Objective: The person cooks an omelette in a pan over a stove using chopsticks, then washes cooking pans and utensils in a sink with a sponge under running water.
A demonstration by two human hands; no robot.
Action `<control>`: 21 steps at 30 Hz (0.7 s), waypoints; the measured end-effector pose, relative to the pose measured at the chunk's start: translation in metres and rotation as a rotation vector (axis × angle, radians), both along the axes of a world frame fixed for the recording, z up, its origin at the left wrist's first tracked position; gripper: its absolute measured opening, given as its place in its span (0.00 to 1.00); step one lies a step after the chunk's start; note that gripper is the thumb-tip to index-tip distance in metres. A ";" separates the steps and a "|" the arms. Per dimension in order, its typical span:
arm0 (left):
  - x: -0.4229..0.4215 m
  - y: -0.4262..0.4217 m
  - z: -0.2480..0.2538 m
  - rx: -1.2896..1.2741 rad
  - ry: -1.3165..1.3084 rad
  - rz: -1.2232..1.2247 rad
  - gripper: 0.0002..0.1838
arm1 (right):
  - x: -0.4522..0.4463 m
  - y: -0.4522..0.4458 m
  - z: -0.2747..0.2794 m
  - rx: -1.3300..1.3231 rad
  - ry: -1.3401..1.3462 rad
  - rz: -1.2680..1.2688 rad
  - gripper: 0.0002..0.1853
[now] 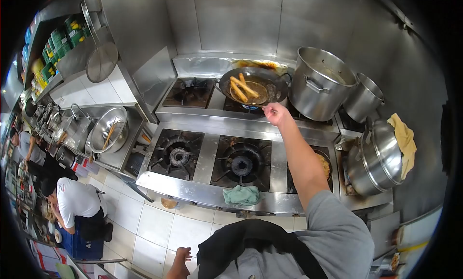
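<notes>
My right hand reaches across the stove to the near rim of a dark wok. Its fingers are closed, and what they grip at the rim is too small to make out. Inside the wok, several long golden fried rolls lie in dark oil, with a thin round rim showing around them that may be a strainer. A blue flame shows under the wok. Down by my side, over the floor, hangs my left hand, its fingers loosely curled with no object visible in them.
Two tall steel pots stand right of the wok. A lidded steel steamer carries a yellow cloth. A green cloth lies on the stove's front edge. Left are a steel bowl, a hanging strainer and a bending co-worker.
</notes>
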State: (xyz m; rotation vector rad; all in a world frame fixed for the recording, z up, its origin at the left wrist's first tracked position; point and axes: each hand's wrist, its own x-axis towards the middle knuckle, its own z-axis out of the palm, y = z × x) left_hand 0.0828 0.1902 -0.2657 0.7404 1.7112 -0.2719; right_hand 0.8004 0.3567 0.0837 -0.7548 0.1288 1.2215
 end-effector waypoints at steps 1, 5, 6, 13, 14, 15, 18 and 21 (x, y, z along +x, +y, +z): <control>0.001 -0.002 -0.002 0.017 -0.017 0.013 0.15 | -0.003 0.003 -0.002 0.012 -0.004 -0.046 0.15; 0.016 0.004 0.001 0.487 -0.241 -0.588 0.15 | -0.010 0.019 -0.008 0.045 0.056 -0.075 0.10; 0.019 0.007 0.012 0.659 -0.295 -0.779 0.14 | -0.017 0.024 -0.008 0.038 0.058 -0.147 0.10; 0.072 0.041 0.026 0.435 -0.251 -0.699 0.20 | -0.085 0.015 0.028 -0.109 -0.197 -0.171 0.16; 0.067 0.045 0.021 0.476 -0.301 -0.782 0.19 | -0.092 0.001 0.016 -0.024 -0.185 -0.110 0.20; 0.062 0.051 0.016 0.517 -0.359 -0.868 0.19 | -0.101 -0.017 0.003 0.063 -0.178 -0.056 0.24; 0.058 0.067 0.042 0.693 -0.455 -1.358 0.17 | -0.181 -0.113 -0.050 0.197 -1.128 0.301 0.17; 0.036 0.083 -0.020 0.704 -0.607 -1.412 0.14 | -0.277 -0.233 -0.110 -0.264 -0.996 0.956 0.13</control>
